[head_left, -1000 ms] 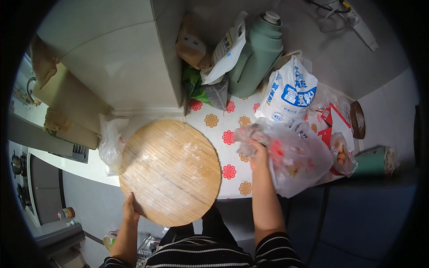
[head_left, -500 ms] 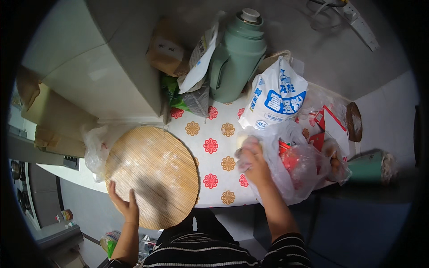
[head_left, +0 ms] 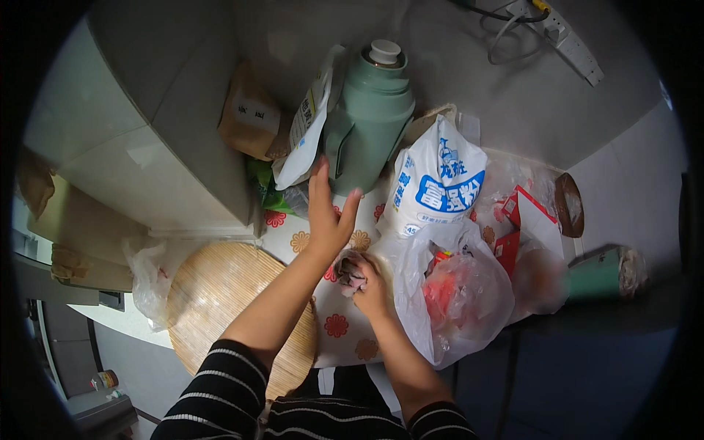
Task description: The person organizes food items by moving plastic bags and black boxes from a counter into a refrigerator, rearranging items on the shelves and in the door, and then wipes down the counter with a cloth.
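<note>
My left hand (head_left: 330, 216) reaches forward in front of the pale green thermos flask (head_left: 374, 110), its fingers stretched out and its thumb apart, holding nothing. Below it, my right hand (head_left: 372, 292) is closed around a crumpled pinkish-grey cloth (head_left: 350, 270) above the flowered tablecloth (head_left: 336, 348). Just right of that hand lies a clear white plastic bag (head_left: 411, 323) with red packaging inside. Under my left forearm is a round slatted bamboo board (head_left: 213, 293) dusted with white powder; the forearm hides part of it.
A white and blue flour bag (head_left: 440, 176) stands right of the thermos. Behind my left hand are a white packet (head_left: 308, 128) and a brown paper bag (head_left: 249, 110). Red and white packaging (head_left: 532, 213) and a green container (head_left: 594, 275) lie at right. A power strip (head_left: 572, 48) hangs above.
My left hand has gone from the bamboo board's edge up and right, in front of the thermos. The right hand, with the cloth, has shifted left from beside the plastic bag. The view has tilted slightly.
</note>
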Motion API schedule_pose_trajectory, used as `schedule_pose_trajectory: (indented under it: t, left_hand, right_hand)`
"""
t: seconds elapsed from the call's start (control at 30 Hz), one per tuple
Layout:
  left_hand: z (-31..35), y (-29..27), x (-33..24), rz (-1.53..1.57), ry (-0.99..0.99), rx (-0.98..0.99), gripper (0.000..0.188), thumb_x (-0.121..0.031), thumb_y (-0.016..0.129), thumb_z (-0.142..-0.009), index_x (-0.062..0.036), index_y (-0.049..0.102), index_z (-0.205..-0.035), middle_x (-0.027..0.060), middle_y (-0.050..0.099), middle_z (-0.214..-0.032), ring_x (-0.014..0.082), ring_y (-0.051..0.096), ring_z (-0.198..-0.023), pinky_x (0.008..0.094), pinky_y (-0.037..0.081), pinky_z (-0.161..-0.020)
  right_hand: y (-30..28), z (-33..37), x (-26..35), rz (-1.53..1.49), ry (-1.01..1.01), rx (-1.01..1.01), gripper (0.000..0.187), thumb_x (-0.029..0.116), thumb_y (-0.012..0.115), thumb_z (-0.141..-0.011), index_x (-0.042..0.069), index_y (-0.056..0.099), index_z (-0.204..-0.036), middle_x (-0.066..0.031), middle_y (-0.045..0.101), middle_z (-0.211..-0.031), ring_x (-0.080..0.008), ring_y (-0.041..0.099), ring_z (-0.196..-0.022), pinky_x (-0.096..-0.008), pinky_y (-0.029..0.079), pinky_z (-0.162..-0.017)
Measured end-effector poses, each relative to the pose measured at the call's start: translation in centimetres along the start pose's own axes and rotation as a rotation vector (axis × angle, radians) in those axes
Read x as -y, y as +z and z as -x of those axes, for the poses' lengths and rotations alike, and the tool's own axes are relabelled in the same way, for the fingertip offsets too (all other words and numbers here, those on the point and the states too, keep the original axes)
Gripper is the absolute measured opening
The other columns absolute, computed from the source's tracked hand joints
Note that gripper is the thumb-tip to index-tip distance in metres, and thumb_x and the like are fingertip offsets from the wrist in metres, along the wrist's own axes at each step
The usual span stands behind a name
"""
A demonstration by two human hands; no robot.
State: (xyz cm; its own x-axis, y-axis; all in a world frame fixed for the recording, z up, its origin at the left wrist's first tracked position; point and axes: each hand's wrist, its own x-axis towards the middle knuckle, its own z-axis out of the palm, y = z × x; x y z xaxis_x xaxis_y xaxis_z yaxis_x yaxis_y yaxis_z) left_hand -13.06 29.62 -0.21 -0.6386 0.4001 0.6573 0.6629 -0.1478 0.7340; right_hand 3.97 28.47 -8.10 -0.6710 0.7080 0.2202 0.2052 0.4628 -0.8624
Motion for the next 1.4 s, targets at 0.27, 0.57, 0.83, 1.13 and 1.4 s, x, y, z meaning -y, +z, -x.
schedule_pose_trajectory:
  t: [0.27,0.57,0.83,1.13,1.4]
  left_hand:
    - [-7.3,3.6,0.2,0.375,-0.453,-0.100,0.055,-0.035,0.078,-0.077,0.0040,0.058,-0.110,0.0103,0.064,-0.099,0.0197,0.060,-0.089,0.0319,0.046,-0.082]
    - [-8.4,1.8,-0.4,0.585,-0.520,-0.219,0.045,-0.024,0.079,-0.077,0.0015,0.062,-0.110,0.0064,0.065,-0.099,0.0137,0.059,-0.087,0.0269,0.047,-0.081]
    - [-9.1,-6.0,-3.2,0.599,-0.417,-0.359,0.029,-0.026,0.075,-0.081,-0.0016,0.060,-0.088,0.0002,0.057,-0.070,0.0064,0.048,-0.057,0.0218,0.039,-0.053]
    - [-12.9,-5.9,-2.4,0.606,-0.417,-0.564,0.033,-0.032,0.074,-0.082,-0.0028,0.060,-0.087,0.0004,0.056,-0.070,0.0076,0.048,-0.056,0.0224,0.040,-0.049]
    - [-14.5,-4.9,-1.4,0.565,-0.376,-0.511,0.037,-0.036,0.075,-0.080,-0.0057,0.055,-0.088,-0.0009,0.051,-0.067,0.0079,0.047,-0.056,0.0227,0.042,-0.052]
  right_hand:
    - [-3.6,0.5,-3.3,0.196,0.130,-0.067,0.058,-0.014,0.061,-0.060,0.007,0.058,-0.113,-0.0170,0.045,-0.130,-0.0359,0.051,-0.116,-0.0396,0.045,-0.097]
    - [-3.8,-0.3,-3.6,-0.004,-0.024,-0.162,0.053,-0.003,0.072,-0.061,0.005,0.059,-0.112,-0.0159,0.051,-0.126,-0.0309,0.051,-0.116,-0.0393,0.043,-0.096]
    - [-0.2,-7.9,-2.3,-0.098,0.185,-0.226,0.058,-0.012,0.057,-0.066,0.003,0.049,-0.121,-0.0161,0.052,-0.118,-0.0311,0.055,-0.106,-0.0364,0.044,-0.092]
    - [3.3,-21.7,-7.3,0.374,0.024,-0.444,0.041,0.008,0.061,-0.077,0.006,0.059,-0.118,-0.0235,0.054,-0.121,-0.0370,0.049,-0.113,-0.0441,0.041,-0.096]
    - [5.2,-12.6,-8.2,0.774,-0.070,-0.127,0.050,-0.001,0.056,-0.075,0.019,0.062,-0.120,-0.0132,0.049,-0.132,-0.0393,0.037,-0.126,-0.0450,0.033,-0.106]
